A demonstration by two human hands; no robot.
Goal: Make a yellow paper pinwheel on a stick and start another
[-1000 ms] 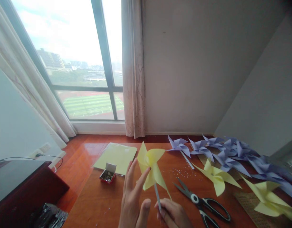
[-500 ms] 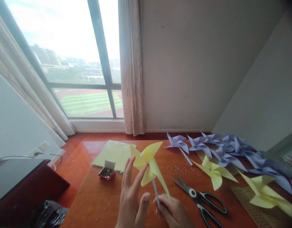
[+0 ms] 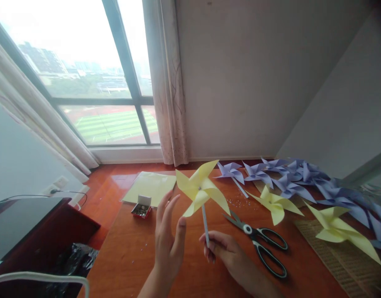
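- Orange-brown table [image 3: 140, 256] sits by a big window.
- My right hand [image 3: 223, 250] pinches the stick of a yellow pinwheel [image 3: 201, 188], held up over the table.
- My left hand [image 3: 168, 236] is spread flat beside it, not touching.
- Many pinwheels look done; flat yellow paper [image 3: 149, 188] is left.
- Scissors [image 3: 261, 244] lie near on the right; the left side has room.

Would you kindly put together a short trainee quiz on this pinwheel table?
1. True or false: the right hand grips the stick of the yellow pinwheel.
2. Which lies closest to the scissors? A) box of pins B) yellow paper sheets C) black bag
3. Fill in: the open left hand touches ___ of the pinwheel.

Key: 1 true; 2 A; 3 nothing.
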